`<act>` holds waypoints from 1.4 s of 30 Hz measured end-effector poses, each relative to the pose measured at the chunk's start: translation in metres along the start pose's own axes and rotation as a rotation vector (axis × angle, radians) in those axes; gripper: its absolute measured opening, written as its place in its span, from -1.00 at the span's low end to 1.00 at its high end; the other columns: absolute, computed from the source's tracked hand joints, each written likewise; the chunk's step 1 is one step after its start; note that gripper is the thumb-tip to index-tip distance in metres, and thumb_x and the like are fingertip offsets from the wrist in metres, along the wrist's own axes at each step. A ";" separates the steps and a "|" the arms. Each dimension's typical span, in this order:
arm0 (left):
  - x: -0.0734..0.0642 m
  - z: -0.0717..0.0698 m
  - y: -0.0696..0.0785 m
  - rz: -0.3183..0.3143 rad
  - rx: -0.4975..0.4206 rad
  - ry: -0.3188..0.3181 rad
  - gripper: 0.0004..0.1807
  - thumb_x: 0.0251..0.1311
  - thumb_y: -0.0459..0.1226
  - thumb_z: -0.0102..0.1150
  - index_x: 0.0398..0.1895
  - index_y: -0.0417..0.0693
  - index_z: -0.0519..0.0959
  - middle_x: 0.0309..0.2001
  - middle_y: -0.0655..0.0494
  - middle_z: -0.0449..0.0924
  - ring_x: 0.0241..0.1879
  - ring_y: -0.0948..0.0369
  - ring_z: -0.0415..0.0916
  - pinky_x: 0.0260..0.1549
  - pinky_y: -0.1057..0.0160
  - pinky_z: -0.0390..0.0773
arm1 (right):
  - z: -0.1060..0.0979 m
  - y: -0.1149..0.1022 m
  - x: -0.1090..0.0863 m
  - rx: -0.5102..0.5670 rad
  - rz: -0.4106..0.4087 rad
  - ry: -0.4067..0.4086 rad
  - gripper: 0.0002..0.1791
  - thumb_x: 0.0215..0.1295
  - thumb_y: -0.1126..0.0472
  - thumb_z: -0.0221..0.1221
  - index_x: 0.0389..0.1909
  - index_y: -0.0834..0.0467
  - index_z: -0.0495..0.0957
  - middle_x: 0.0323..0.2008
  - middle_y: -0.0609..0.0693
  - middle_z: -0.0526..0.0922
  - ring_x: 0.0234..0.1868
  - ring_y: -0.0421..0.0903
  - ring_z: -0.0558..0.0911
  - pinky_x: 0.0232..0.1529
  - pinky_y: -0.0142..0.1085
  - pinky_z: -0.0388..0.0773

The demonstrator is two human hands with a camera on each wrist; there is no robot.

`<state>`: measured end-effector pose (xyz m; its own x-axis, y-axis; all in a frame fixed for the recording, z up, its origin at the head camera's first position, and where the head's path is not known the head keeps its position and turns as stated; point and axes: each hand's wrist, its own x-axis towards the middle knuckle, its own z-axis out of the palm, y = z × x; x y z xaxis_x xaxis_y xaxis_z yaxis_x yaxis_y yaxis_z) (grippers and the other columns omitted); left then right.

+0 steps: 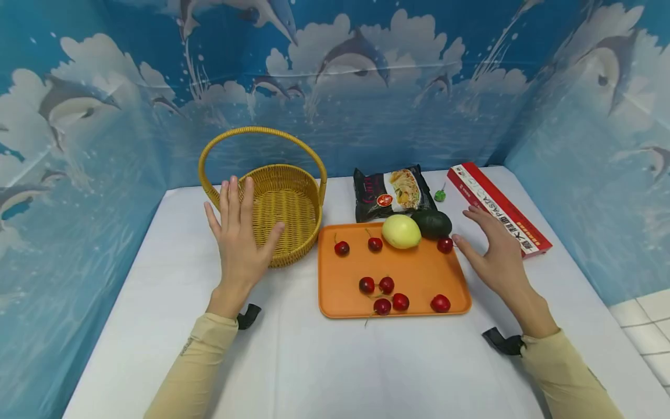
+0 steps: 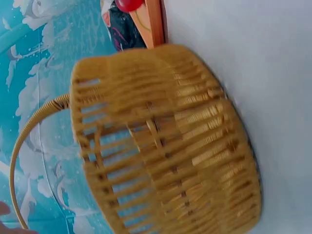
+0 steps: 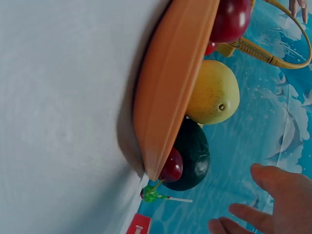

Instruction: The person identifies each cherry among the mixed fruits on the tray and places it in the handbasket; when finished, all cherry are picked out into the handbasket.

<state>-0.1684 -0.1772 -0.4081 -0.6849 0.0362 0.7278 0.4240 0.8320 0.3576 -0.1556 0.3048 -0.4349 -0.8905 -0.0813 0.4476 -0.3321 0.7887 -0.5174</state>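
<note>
My left hand (image 1: 239, 244) hovers with spread, straight fingers over the near left side of a yellow wicker basket (image 1: 287, 256), holding nothing. The basket's arched handle (image 1: 262, 130) stands upright. My right hand (image 1: 494, 250) is held in the air off the right end of an orange tray (image 1: 350, 302), its fingers apart and nothing in them. On the tray lie several dark red cherries (image 1: 382, 306), a yellow pear-like fruit (image 1: 401, 231) and a dark green avocado-like fruit (image 1: 432, 224). In the right wrist view, a cherry (image 3: 172, 165) sits at the tray's corner, apart from my fingers.
Behind the tray lies a black noodle packet (image 1: 394, 194). A small green lollipop (image 1: 440, 195) is beside it. At the right, a red and white pasta box (image 1: 499, 209) lies slantwise, close to my right hand. Dolphin-print curtains (image 1: 340, 128) enclose the white table (image 1: 314, 372).
</note>
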 end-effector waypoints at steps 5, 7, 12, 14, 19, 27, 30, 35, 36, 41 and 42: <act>0.006 -0.006 -0.011 0.000 -0.028 0.140 -0.06 0.45 0.32 -0.03 0.71 0.04 0.09 0.72 -0.02 -0.04 0.70 -0.09 -0.12 0.59 -0.32 -0.43 | 0.005 0.004 -0.007 0.011 0.008 0.000 -0.32 0.28 0.22 0.44 0.41 0.16 0.50 0.31 0.20 0.60 0.31 0.22 0.53 0.31 0.04 0.51; 0.009 -0.008 -0.017 -0.018 -0.035 0.171 -0.07 0.45 0.30 0.00 0.70 0.04 0.11 0.71 -0.04 0.00 0.70 -0.08 -0.11 0.60 -0.30 -0.41 | 0.007 0.006 -0.009 -0.004 0.029 -0.010 -0.32 0.25 0.22 0.46 0.39 0.19 0.51 0.27 0.21 0.62 0.25 0.22 0.56 0.22 -0.09 0.51; 0.010 -0.012 -0.038 -0.120 -0.068 0.208 -0.09 0.43 0.22 0.08 0.69 0.01 0.13 0.70 0.00 0.01 0.71 0.00 -0.13 0.62 -0.23 -0.39 | 0.012 0.014 -0.008 -0.004 0.090 -0.047 -0.33 0.25 0.21 0.47 0.36 0.24 0.51 0.21 0.26 0.64 0.18 0.28 0.63 0.20 0.20 0.59; 0.011 -0.013 -0.048 -0.179 -0.091 0.204 -0.09 0.43 0.17 0.12 0.70 0.02 0.10 0.71 0.09 0.00 0.71 0.03 -0.14 0.64 -0.16 -0.38 | 0.014 0.018 -0.008 0.014 0.120 -0.074 -0.35 0.29 0.17 0.45 0.36 0.25 0.52 0.20 0.28 0.65 0.18 0.30 0.63 0.18 0.31 0.56; 0.003 -0.013 -0.073 -0.368 -0.195 0.137 -0.11 0.47 0.09 0.13 0.74 0.21 -0.02 0.71 0.29 -0.06 0.70 0.21 -0.16 0.67 0.05 -0.24 | 0.022 0.026 -0.007 0.040 0.169 -0.160 -0.37 0.36 0.02 0.41 0.34 0.25 0.54 0.18 0.28 0.68 0.21 0.28 0.64 0.21 0.28 0.56; -0.012 0.004 -0.107 -0.558 -0.560 -0.048 -0.17 0.55 0.04 0.05 0.73 0.36 -0.10 0.72 0.27 -0.09 0.69 0.27 -0.12 0.67 0.06 -0.08 | 0.029 0.029 -0.012 0.048 0.166 -0.153 -0.39 0.33 -0.01 0.43 0.28 0.24 0.59 0.11 0.27 0.71 0.18 0.28 0.63 0.22 0.30 0.55; -0.011 0.008 -0.108 -0.638 -0.824 -0.081 -0.19 0.57 -0.09 0.05 0.74 0.23 -0.09 0.72 0.08 -0.07 0.69 0.20 -0.07 0.66 0.13 -0.04 | 0.030 0.028 -0.013 0.069 0.159 -0.139 -0.43 0.32 0.01 0.44 0.25 0.22 0.62 0.11 0.25 0.71 0.18 0.26 0.62 0.26 0.32 0.50; -0.024 0.022 -0.111 -0.686 -1.004 -0.122 -0.25 0.58 -0.17 0.00 0.72 0.15 -0.03 0.67 -0.07 0.07 0.64 0.05 0.08 0.61 0.17 0.13 | 0.031 0.030 -0.015 0.094 0.159 -0.137 -0.49 0.32 0.04 0.44 0.21 0.19 0.65 0.09 0.23 0.71 0.18 0.23 0.60 0.29 0.33 0.46; -0.027 0.025 -0.112 -0.667 -0.997 -0.136 -0.27 0.59 -0.15 -0.01 0.72 0.15 -0.01 0.66 -0.07 0.10 0.63 0.02 0.11 0.60 0.17 0.15 | 0.031 0.030 -0.015 0.094 0.158 -0.137 -0.50 0.32 0.05 0.44 0.20 0.19 0.66 0.09 0.23 0.72 0.17 0.22 0.61 0.28 0.33 0.47; -0.036 0.030 -0.112 -0.629 -0.950 -0.164 -0.32 0.60 -0.11 -0.04 0.69 0.16 0.06 0.58 -0.11 0.16 0.57 -0.04 0.14 0.55 0.23 0.20 | 0.031 0.031 -0.017 0.093 0.162 -0.144 -0.52 0.32 0.07 0.44 0.19 0.19 0.66 0.08 0.21 0.72 0.16 0.21 0.61 0.29 0.30 0.47; -0.036 0.030 -0.111 -0.629 -0.951 -0.164 -0.32 0.59 -0.12 -0.04 0.69 0.17 0.06 0.58 -0.11 0.16 0.57 -0.04 0.15 0.55 0.25 0.21 | 0.031 0.031 -0.017 0.090 0.165 -0.146 -0.52 0.33 0.07 0.44 0.18 0.19 0.66 0.07 0.21 0.72 0.16 0.20 0.61 0.29 0.30 0.47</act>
<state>-0.2090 -0.2544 -0.4919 -0.9730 -0.1073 0.2041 0.2076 -0.0227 0.9779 -0.1602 0.3115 -0.4817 -0.9685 -0.0481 0.2444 -0.1985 0.7418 -0.6406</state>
